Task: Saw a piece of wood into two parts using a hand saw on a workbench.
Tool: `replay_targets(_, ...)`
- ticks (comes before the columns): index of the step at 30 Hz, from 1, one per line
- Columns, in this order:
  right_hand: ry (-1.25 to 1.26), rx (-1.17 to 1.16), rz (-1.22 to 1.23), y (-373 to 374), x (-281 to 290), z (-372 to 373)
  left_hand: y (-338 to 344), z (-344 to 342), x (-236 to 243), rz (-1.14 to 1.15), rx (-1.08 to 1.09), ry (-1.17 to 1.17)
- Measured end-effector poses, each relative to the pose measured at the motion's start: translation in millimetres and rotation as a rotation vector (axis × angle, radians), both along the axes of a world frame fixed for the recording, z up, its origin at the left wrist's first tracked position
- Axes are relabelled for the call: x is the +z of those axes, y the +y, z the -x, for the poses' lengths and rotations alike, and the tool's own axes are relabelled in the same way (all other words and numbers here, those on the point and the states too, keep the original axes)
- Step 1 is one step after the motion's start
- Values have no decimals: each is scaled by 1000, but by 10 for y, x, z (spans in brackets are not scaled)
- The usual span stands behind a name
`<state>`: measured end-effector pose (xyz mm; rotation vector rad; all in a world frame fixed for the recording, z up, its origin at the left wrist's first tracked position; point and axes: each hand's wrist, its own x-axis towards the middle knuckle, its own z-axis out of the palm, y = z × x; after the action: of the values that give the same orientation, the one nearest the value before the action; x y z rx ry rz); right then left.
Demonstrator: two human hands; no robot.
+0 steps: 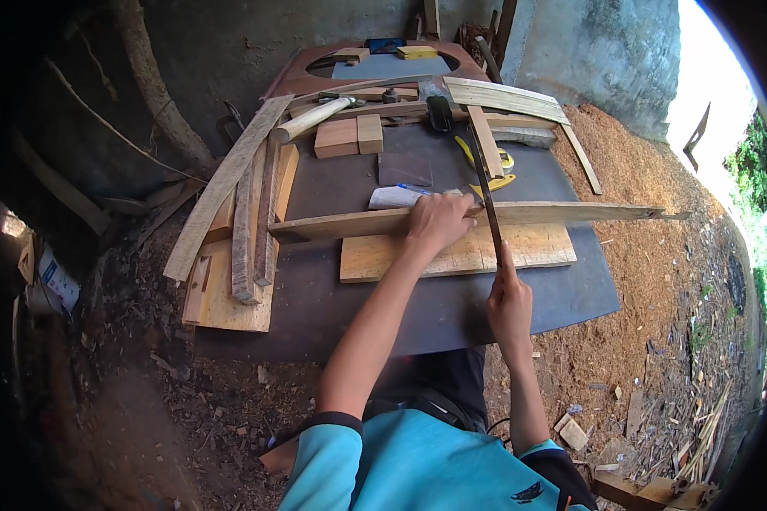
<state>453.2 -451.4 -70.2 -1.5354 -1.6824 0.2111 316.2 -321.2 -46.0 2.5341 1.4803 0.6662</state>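
A long thin wooden strip (571, 213) lies across a thicker pale board (375, 262) on the dark worktable (315, 307). My left hand (439, 223) grips the strip near its middle, with the fingers closed over its top. Just to the right, my right hand (510, 300) is wrapped around the near end of a handsaw (493, 226), index finger along it. The dark narrow blade points away from me and crosses the strip. Whether its teeth are in the wood cannot be made out. Past my left hand lie folded white paper (396, 198) and a blue pen (413, 188).
Wooden slats (230, 187) are stacked at the table's left. Farther back are a wooden-handled hammer (315, 117), two wood blocks (337, 138), a dark flat square (405, 169) and a yellow tape measure (506, 160). Sawdust (631, 221) covers the ground on the right.
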Motion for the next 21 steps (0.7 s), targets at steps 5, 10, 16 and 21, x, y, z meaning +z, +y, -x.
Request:
replay_targets(5, 15, 46, 6, 270, 52, 38, -51, 5, -11, -15, 8, 13)
replay_targets(10, -84, -40, 5, 605, 121, 115, -12, -56, -17, -34, -14, -2)
replay_targets(16, -161, -19, 54, -223, 142, 96, 4, 42, 33, 79, 8, 64)
replay_targets(21, -151, -74, 3, 663, 145, 38, -2, -127, 67, 2, -43, 4)
